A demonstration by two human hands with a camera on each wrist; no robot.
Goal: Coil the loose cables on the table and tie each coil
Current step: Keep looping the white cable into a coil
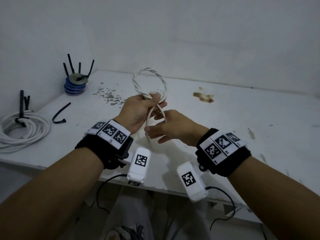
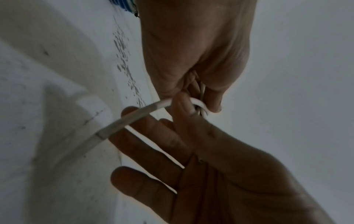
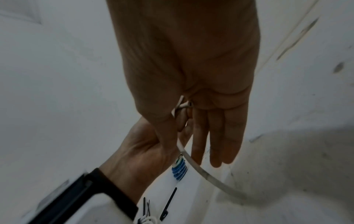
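A thin white cable (image 1: 147, 68) forms a small twisted coil held up over the white table (image 1: 242, 118). My left hand (image 1: 149, 103) grips the coil where its loops cross, with the thumb pressed on top. The loose tail (image 1: 150, 115) hangs down from that grip. My right hand (image 1: 161, 125) is just below it and pinches the tail between thumb and index finger, while its other fingers (image 3: 220, 136) stay straight. In the left wrist view the cable (image 2: 134, 115) bends around the right index finger (image 2: 182, 106). In the right wrist view the tail (image 3: 208, 175) curves down toward the table.
A large white coil (image 1: 20, 130), bound with black ties, lies at the table's left edge. A loose black zip tie (image 1: 60, 111) lies beside it. A blue coil stack (image 1: 75, 85) with upright black ties sits at the back left. A brown stain (image 1: 204, 97) marks the right.
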